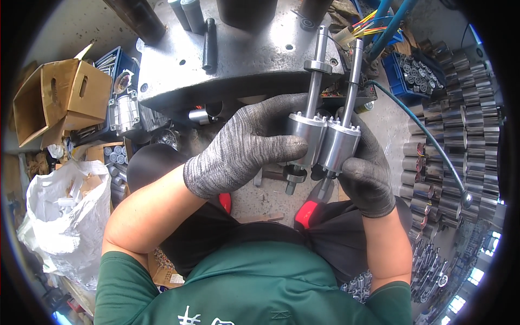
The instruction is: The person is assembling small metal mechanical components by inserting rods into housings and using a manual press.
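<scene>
Toward two o'clock, left hand grips left rotor, right hand grips right rotor, both half-curled; apparently a side-by-side holding step, next move likely needing steady support.

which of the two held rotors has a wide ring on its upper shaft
The left rotor, in the left hand: a wide metal ring encircles its upper shaft. The right rotor, in the right hand, has no such ring there.

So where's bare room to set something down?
On the metal block, between the black rod and the held shafts, or between that rod and the left post. Crowded: right, stacked metal tubes; left, cardboard box, white sack.
</scene>
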A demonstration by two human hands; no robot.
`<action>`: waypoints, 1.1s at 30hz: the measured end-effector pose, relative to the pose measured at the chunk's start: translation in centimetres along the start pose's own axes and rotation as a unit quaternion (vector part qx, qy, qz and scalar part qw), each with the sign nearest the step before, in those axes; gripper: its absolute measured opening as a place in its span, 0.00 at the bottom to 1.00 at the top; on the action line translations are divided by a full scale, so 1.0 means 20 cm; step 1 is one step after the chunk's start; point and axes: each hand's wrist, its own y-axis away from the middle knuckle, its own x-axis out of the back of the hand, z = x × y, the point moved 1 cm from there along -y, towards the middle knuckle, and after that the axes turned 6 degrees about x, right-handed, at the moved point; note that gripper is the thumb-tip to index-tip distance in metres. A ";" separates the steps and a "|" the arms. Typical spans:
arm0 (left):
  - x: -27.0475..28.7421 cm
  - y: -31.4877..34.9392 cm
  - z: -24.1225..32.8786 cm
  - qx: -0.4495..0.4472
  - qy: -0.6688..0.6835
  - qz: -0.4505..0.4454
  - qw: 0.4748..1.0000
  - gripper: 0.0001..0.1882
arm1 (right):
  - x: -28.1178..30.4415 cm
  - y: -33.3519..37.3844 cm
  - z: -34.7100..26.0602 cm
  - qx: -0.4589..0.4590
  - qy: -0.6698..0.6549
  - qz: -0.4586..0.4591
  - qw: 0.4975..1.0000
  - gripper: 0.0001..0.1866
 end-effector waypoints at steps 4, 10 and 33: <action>-0.02 0.01 0.02 0.007 0.009 -0.003 1.000 0.45 | 0.02 0.01 0.01 0.005 -0.016 -0.008 1.000 0.56; -0.02 0.01 0.01 -0.006 -0.023 -0.003 1.000 0.45 | 0.03 0.02 0.01 0.005 -0.017 -0.009 1.000 0.57; 0.01 -0.02 -0.06 0.024 -0.012 0.008 1.000 0.44 | 0.03 0.03 0.05 -0.024 0.028 -0.001 0.999 0.47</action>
